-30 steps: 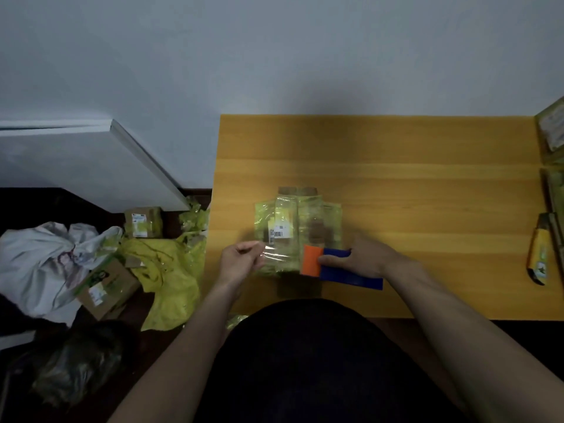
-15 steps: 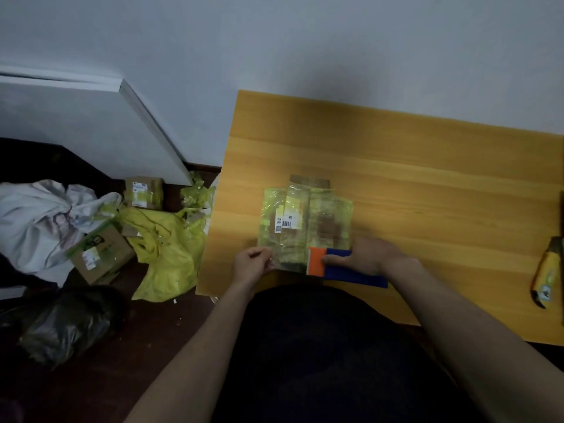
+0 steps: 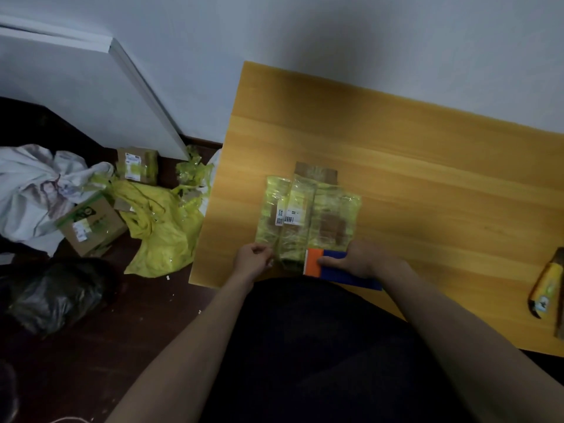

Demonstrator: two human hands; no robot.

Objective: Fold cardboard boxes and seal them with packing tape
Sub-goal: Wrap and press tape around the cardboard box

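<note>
We had the flattened cardboard box (image 3: 308, 215), wrapped in yellow-green tape, at frame centre on the table (image 3: 427, 166). Our left hand (image 3: 251, 260) pinched its lower-left tape edge; our right hand (image 3: 360, 259) gripped the tape dispenser (image 3: 332, 267). We judged the tape could wrinkle or tear if pulled unevenly.

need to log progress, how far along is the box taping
Done: the flattened box on the table is already wrapped in yellow-green tape, and two taped boxes sit on the floor. In hand: the right hand holds the orange-and-blue tape dispenser at the box's near edge, while the left hand pinches the clear tape end. Left: finishing and cutting this strip. Whether more boxes wait is not visible.
</note>
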